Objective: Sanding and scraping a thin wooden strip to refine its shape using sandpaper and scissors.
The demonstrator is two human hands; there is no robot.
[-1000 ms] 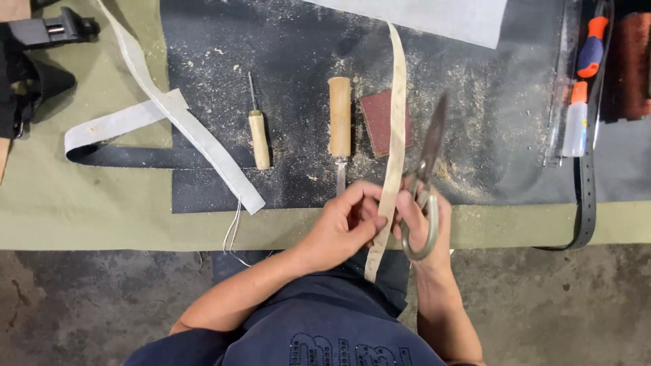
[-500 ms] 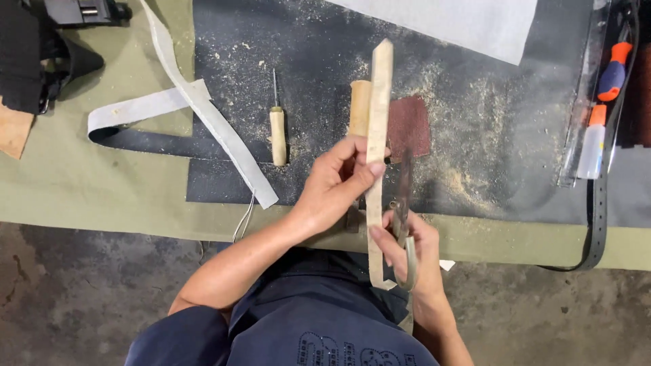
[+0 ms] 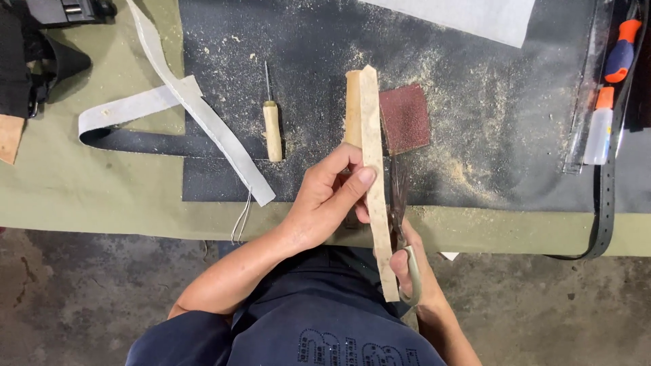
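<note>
Two hands work here; the left hand (image 3: 330, 196) pinches a pale strap (image 3: 375, 169), thin and bendy-looking; the right hand (image 3: 410, 268) grips scissors (image 3: 400, 224) by the loops.

the pale strip (image 3: 375, 183) is covering most of the scissors (image 3: 400, 224), leaving their blades too hidden to tell whether they are parted; the right hand (image 3: 407, 261) is showing only partly behind it, and the wooden handle (image 3: 352, 108) is lying half hidden under the left hand (image 3: 325, 203)
</note>
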